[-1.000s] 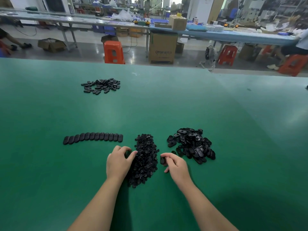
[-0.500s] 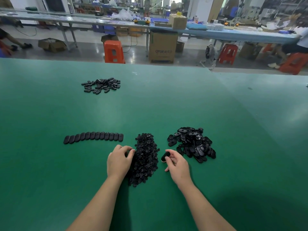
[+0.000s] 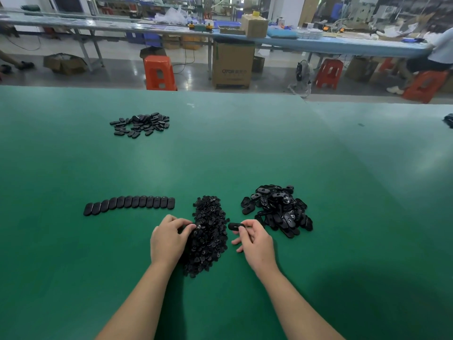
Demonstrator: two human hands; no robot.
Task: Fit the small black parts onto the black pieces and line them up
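Note:
A heap of small black parts (image 3: 208, 231) lies between my hands on the green table (image 3: 245, 155). To its right is a pile of larger oval black pieces (image 3: 279, 209). My right hand (image 3: 255, 244) pinches one oval black piece (image 3: 235, 226) just right of the heap. My left hand (image 3: 168, 239) sits at the heap's left edge, its fingertips pinching a small black part (image 3: 198, 226). A neat row of oval pieces (image 3: 130, 203) runs along the table to the left.
A loose cluster of more black oval pieces (image 3: 141, 123) lies at the far left of the table. Beyond the table's far edge stand an orange stool (image 3: 159, 72), a cardboard box (image 3: 232, 65) and a long workbench (image 3: 318, 44). A seated person (image 3: 434, 57) is at far right.
My right hand has lifted an oval piece off the table and turned it flat beside the heap. My left hand's fingertips have come forward out of the heap with a small part.

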